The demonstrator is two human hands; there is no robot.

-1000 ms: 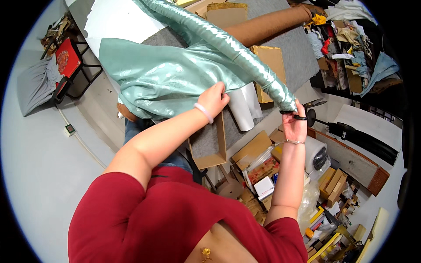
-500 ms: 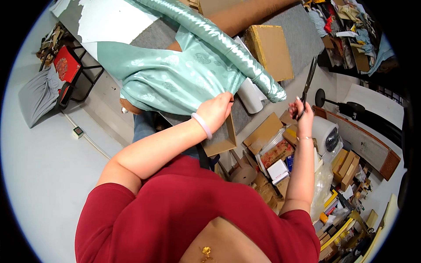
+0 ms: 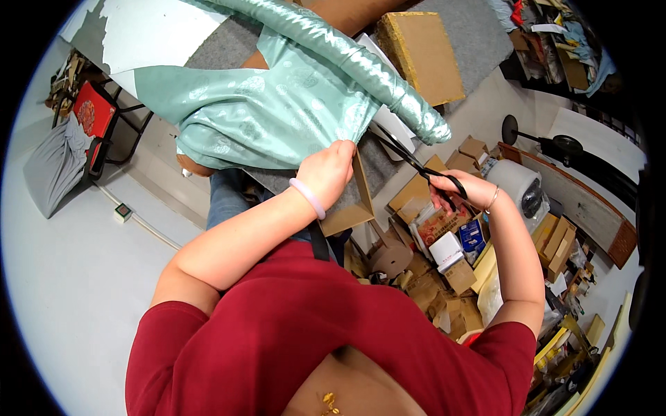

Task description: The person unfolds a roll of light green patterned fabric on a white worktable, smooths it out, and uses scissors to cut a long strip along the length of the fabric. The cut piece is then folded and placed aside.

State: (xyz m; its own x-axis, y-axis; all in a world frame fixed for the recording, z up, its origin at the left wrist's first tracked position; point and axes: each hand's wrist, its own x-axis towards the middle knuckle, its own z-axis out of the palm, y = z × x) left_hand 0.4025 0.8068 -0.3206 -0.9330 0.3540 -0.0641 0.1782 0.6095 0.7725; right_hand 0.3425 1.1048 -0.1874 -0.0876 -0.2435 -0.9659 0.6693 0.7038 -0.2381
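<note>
Pale green patterned fabric (image 3: 257, 114) spreads in folds over the grey-topped table, and part of it is wound on a long roll (image 3: 333, 52) that runs out to the right. My left hand (image 3: 326, 172) pinches the fabric's near right edge and pulls it taut. In my right hand (image 3: 461, 188) are black scissors (image 3: 409, 158), their handles around my fingers. The blades are slightly apart and point up and left, with the tips near the fabric edge beside my left hand. Whether the tips touch the cloth I cannot tell.
A yellow-edged cardboard box (image 3: 423, 59) and a brown roll (image 3: 354, 19) lie on the grey table (image 3: 475, 35). Several cartons (image 3: 454, 274) crowd the floor at the right. A red folding chair (image 3: 94, 118) with grey cloth stands at the left. White sheet material (image 3: 152, 31) covers the far left.
The scissors have swung down and left, from pointing upright to reaching toward the fabric edge by my left hand. My left hand keeps its pinch on the cloth. The view has shifted slightly.
</note>
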